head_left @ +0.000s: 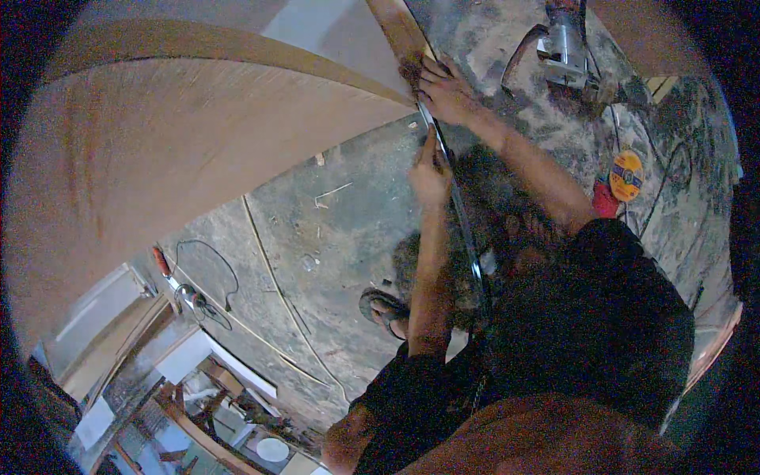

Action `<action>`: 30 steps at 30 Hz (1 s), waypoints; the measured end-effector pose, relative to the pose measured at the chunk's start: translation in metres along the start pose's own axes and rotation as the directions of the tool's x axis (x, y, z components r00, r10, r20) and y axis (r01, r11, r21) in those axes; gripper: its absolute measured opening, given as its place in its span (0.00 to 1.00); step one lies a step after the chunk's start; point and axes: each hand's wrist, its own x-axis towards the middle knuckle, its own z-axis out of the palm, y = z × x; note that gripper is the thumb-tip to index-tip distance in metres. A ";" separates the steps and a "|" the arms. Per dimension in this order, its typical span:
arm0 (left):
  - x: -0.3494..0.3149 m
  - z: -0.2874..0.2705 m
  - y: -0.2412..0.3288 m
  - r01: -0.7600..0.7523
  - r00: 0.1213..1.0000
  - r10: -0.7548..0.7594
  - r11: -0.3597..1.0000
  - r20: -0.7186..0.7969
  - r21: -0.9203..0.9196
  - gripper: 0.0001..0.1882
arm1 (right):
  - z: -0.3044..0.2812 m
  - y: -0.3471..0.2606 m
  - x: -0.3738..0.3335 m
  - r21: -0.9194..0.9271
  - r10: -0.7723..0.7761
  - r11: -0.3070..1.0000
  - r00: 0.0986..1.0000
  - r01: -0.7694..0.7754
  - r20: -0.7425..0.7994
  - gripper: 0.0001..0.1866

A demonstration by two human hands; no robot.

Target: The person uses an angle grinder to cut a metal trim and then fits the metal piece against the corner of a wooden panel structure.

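1. Both hands are on a thin dark strip (pixel 467 237) that runs from the upper centre of the frame down towards the middle, along the edge of a large plywood sheet (pixel 182 142).
2. Right hand (pixel 447 91), upper centre: fingers spread and pressed flat over the top end of the strip, where it meets the sheet's corner and a wooden batten (pixel 400 32). It pins the strip and does not close around it.
3. Left hand (pixel 431 170), just below: closed, with the fingers pinching or pressing the strip's edge. Whether it also holds a small tool, I cannot tell.
4. Progress, as a judgement: the top stretch looks seated against the edge. The lower length, curving past the forearms towards the dark shirt, appears loose and not yet dealt with.
5. Look of the strip: narrow, long, dark and slightly glossy, and it bends easily. Its material is unclear.
6. Around it lies a dusty floor (pixel 340 229), with a power tool (pixel 566 47) at the upper right and a grinder with a yellow disc (pixel 625 176) at the right.
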 end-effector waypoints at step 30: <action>-0.060 0.002 -0.007 0.098 0.995 -0.099 0.994 0.011 0.041 0.31 | -0.017 -0.042 -0.037 0.285 0.048 0.958 0.992 -0.013 -0.118 0.29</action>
